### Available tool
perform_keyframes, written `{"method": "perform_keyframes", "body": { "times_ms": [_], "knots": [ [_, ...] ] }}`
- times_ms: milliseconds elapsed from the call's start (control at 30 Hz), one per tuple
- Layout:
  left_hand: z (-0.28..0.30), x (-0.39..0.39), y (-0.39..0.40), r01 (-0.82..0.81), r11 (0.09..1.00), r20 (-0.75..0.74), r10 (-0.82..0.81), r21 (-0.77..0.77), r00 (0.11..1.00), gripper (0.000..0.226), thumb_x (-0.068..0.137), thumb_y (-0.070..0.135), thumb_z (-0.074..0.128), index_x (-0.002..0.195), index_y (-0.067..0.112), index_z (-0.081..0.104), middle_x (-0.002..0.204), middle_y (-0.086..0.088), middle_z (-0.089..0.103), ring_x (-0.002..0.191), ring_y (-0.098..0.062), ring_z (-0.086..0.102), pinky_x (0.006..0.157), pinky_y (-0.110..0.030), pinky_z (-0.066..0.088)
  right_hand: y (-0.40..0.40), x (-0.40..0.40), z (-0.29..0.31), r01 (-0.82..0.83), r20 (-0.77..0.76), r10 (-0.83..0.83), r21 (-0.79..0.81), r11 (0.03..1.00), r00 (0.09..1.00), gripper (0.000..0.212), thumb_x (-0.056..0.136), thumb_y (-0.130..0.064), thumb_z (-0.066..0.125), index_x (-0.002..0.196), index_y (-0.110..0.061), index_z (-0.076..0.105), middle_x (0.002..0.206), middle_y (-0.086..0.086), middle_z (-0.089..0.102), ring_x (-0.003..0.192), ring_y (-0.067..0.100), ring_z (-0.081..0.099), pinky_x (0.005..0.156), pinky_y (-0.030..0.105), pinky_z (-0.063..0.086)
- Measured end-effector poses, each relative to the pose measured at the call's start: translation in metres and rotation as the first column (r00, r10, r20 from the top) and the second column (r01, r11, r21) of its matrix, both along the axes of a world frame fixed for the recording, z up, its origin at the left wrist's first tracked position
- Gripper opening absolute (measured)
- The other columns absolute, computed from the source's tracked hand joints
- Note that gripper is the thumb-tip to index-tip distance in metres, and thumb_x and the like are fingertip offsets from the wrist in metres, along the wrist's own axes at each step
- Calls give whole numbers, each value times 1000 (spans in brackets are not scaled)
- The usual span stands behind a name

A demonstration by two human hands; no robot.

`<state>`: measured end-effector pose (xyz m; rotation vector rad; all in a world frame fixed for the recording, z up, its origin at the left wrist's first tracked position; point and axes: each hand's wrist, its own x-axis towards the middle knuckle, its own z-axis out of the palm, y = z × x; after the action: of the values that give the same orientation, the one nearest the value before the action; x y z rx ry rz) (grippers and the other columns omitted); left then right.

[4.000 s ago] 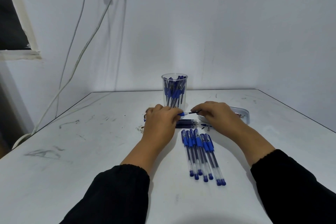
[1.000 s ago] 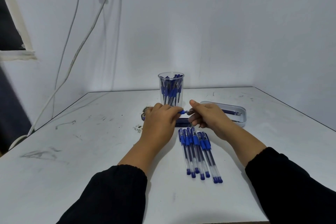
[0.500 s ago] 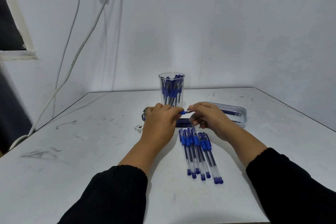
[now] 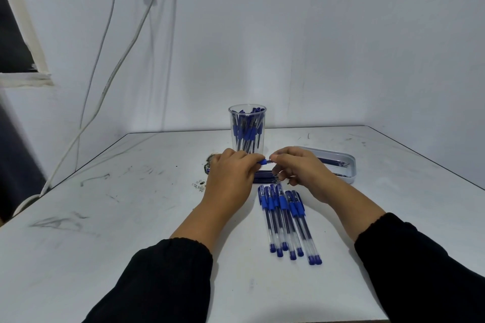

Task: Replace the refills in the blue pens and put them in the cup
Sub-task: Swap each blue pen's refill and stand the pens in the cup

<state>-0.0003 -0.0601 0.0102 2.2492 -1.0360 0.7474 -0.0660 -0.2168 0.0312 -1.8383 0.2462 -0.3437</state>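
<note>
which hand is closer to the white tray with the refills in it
Right. The right hand sits just beside the tray, at its near-left end. The left hand is farther away, on the far side of the right hand from it.

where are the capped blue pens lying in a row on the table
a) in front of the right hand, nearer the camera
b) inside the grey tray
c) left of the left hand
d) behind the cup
a: the row of capped pens lies flat on the table just nearer the camera than the right hand, outside the tray and on the near side of the cup.
</note>
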Motion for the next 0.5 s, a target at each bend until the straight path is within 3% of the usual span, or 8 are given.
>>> {"method": "perform_keyframes", "body": {
  "times_ms": [100,233,500],
  "knots": [
    [0,-1,0,6,1000,3,-6,-3,1000,25,97,23,49,118,26,63,105,4,67,99,-19,51,90,-36,30,0,0,-1,3,5,-3,-48,999,1000,10,91,-23,62,90,-14,67,72,0,68,63,11,57,58,26,40],
    [1,-1,0,4,1000,-1,-4,4,1000,26,97,24,49,119,26,63,107,4,67,101,-19,50,91,-36,30,2,0,-1,15,-4,-16,-61,998,1000,19,93,-27,59,80,-16,67,70,-2,66,60,10,56,59,26,39],
    [1,-1,1,-10,1000,17,10,-19,1000,24,95,22,53,115,26,66,103,3,68,98,-21,52,88,-36,31,-1,-4,2,17,3,-17,-129,992,1000,21,93,-36,60,84,-20,70,80,-1,70,64,9,58,57,21,41]
  ]
}}
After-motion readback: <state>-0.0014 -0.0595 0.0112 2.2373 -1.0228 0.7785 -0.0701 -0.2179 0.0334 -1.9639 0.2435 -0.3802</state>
